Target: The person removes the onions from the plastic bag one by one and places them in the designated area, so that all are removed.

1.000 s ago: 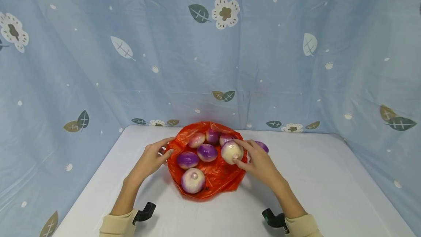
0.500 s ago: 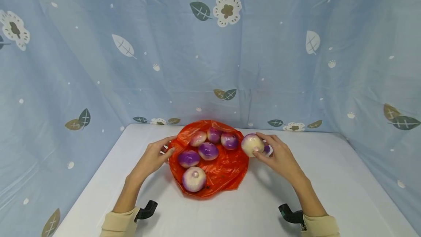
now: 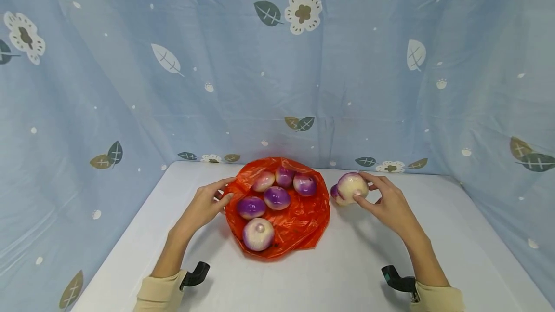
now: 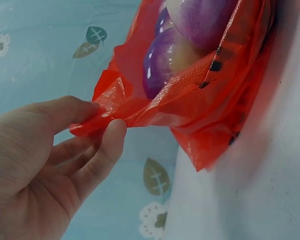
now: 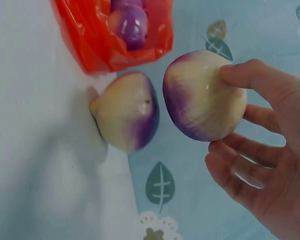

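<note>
In the head view, my left hand (image 3: 207, 205) pinches the left rim of an open red plastic bag (image 3: 299, 223). The left wrist view shows thumb and fingers on a fold of the film. Inside the bag lie several glossy purple-and-white onions, among them a pale one (image 3: 258, 234) near its front edge. To the right of the bag, my right hand (image 3: 392, 206) holds another onion (image 3: 353, 186) between thumb and fingers. Right beside that one, partly hidden behind it in the head view, a further onion (image 5: 129, 112) rests on the table.
A white table (image 3: 303, 283) carries the bag. Behind and at the sides hangs a blue curtain (image 3: 234, 85) with leaf and flower prints. Each wrist bears a black camera mount, such as the left one (image 3: 196, 275).
My right hand has carried the onion out from over the bag's right side to the right, beside the onion on the table. My left hand stays at the bag's rim.
</note>
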Available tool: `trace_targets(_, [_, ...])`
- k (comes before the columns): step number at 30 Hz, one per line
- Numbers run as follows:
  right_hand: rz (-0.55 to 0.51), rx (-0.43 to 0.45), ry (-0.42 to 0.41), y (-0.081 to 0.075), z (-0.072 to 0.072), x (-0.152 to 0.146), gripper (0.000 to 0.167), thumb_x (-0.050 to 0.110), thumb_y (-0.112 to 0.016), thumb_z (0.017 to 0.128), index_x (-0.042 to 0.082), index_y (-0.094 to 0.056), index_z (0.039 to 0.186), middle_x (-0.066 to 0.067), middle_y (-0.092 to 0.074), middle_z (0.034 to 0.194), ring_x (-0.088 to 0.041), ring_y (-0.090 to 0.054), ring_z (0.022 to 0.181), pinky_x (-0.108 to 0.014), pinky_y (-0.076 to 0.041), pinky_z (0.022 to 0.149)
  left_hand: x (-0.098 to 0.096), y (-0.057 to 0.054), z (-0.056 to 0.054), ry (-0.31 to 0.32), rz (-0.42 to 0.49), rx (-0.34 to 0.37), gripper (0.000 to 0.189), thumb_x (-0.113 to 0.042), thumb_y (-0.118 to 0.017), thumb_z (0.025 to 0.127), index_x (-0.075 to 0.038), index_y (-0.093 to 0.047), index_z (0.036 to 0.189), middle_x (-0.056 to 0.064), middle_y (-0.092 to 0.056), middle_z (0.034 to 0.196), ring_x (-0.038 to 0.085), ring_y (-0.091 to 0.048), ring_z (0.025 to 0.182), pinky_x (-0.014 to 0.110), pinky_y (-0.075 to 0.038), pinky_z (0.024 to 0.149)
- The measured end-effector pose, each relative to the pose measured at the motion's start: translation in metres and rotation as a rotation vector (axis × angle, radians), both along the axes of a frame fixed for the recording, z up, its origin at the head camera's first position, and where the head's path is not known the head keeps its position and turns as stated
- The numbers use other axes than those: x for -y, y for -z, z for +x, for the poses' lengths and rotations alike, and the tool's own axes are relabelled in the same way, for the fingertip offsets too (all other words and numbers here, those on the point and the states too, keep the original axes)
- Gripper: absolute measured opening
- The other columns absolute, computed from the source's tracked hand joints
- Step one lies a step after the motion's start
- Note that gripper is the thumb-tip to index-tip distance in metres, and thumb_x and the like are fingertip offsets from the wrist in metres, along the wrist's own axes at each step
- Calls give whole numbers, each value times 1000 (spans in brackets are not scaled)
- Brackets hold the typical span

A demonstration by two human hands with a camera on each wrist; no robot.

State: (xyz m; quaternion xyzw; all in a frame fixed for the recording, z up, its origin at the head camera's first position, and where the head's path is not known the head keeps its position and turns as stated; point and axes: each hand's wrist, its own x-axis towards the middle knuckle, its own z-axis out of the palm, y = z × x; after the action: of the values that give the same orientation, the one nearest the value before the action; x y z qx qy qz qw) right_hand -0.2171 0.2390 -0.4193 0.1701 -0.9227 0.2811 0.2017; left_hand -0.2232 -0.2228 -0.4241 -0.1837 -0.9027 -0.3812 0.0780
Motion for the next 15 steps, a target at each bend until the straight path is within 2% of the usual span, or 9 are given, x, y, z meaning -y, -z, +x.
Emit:
trace_targets(2, [-5,1,4,0,0,-5,62,28,-80,82,10,-56,136,-14,-63,113,-29,-64,95,-21,-55,59,0,0,0,2,4,1,44,-9,-66,93,-13,-57,136,12,-70,101,13,-64,71,17,-55,56])
trace_targets(7, [-8,-14,23,1,-1,-15,62,26,-80,81,8,-56,136,-14,-63,112,-33,-65,95,-38,-59,62,0,-1,0,0,-4,1,44,-9,-66,93,-12,-58,136,12,-70,100,13,-64,71,16,-55,56])
trace_targets(9, [-4,-27,29,1,-1,-18,62,24,-81,81,7,-56,136,-16,-63,112,-34,-65,94,-48,-59,68,0,-1,0,-3,-10,0,44,-9,-66,93,-12,-57,136,12,-70,100,14,-64,71,16,-55,56])
trace_targets(15, [-2,-57,43,2,-3,-25,61,21,-81,80,6,-57,134,-20,-63,107,-38,-66,93,-60,-52,77,-1,-1,0,-4,-9,0,45,-9,-66,93,-12,-57,137,13,-70,100,15,-65,71,16,-55,55])
